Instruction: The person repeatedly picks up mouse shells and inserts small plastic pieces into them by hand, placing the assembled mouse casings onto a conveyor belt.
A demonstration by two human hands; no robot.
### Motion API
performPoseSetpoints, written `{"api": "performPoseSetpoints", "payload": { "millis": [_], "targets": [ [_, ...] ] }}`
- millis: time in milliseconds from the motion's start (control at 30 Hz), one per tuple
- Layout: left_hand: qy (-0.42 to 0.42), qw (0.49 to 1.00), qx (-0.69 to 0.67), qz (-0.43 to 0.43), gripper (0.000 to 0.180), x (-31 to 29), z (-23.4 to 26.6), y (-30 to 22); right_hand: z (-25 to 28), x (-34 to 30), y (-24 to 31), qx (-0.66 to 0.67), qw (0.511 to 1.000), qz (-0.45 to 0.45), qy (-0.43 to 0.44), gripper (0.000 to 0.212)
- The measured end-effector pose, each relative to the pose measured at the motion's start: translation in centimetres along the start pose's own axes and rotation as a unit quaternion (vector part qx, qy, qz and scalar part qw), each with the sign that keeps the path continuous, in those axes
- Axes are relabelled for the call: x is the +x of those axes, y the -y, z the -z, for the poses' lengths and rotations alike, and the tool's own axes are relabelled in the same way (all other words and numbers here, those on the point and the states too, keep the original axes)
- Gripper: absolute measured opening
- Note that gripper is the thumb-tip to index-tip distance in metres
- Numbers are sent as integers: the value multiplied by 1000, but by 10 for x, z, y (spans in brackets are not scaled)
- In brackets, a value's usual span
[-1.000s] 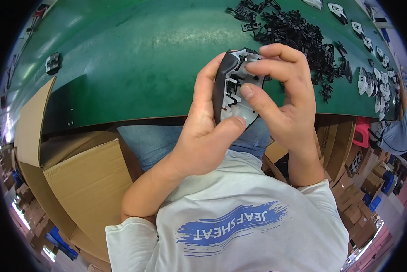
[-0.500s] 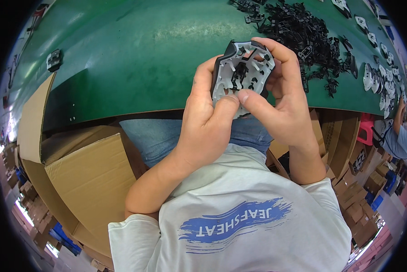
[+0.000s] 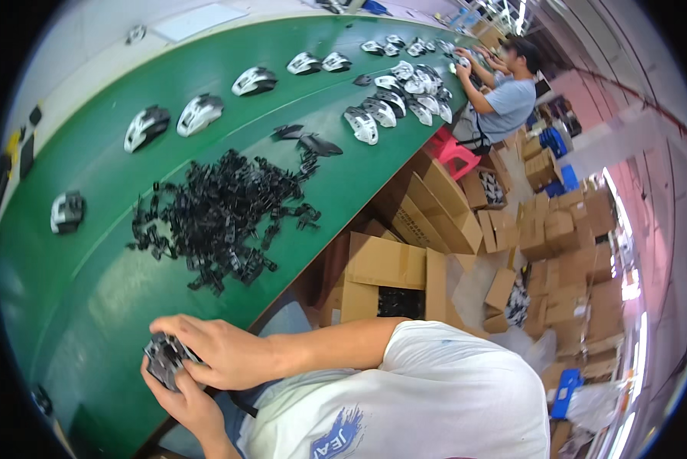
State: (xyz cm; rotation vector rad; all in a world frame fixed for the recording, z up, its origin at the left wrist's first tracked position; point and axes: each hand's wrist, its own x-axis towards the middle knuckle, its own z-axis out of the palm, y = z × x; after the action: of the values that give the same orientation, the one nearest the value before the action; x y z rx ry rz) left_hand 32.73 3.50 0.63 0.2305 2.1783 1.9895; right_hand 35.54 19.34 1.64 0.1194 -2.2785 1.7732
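A hollow mouse shell (image 3: 162,362) in black and grey plastic is held between my two hands at the lower left. My right hand (image 3: 227,353) grips it from the upper right, fingers bent over its edge. Below it, my left hand (image 3: 193,408) closes around the other side, with its thumb against the shell. Fingers cover part of the shell, and its inner details are too small to make out. Just beyond my hands, a heap of small black plastic parts (image 3: 221,203) lies on the green table (image 3: 99,306).
White-and-black shells (image 3: 200,115) stand in a row along the table's far side, with a cluster of more shells (image 3: 404,92) farther right. Black curved pieces (image 3: 319,145) lie past the heap. Open cardboard boxes (image 3: 389,260) crowd the table's near edge. A co-worker (image 3: 504,99) sits beyond, near a pink stool (image 3: 456,155).
The view has swung to the right, bringing the co-worker and the row of shells into sight. My hands now appear at the lower left, still holding the shell.
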Motion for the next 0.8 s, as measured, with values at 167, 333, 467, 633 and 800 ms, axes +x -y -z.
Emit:
{"api": "performPoseSetpoints", "payload": {
  "millis": [167, 333, 467, 633, 800],
  "targets": [
    [25, 1000, -4, 3, 48, 4, 2, 12, 7, 0, 3, 25, 1000, -6, 0, 58],
    [30, 998, 16, 44, 53, 5, 5, 12, 5, 7, -3, 49, 997, -58, 21, 62],
    [45, 991, -8, 126, 71, -9, 25, -76, -2, 24, 10, 72, 988, -46, 131, 69],
    [-94, 983, -10, 160, 82, -48, 102, -86, 17, 61, 27, 195, 923, -1, 333, 88],
    [-183, 956, 60, 221, 69, -125, 227, -107, 35, 81, -3, -208, 957, 93, 182, 55]
  ]
}}
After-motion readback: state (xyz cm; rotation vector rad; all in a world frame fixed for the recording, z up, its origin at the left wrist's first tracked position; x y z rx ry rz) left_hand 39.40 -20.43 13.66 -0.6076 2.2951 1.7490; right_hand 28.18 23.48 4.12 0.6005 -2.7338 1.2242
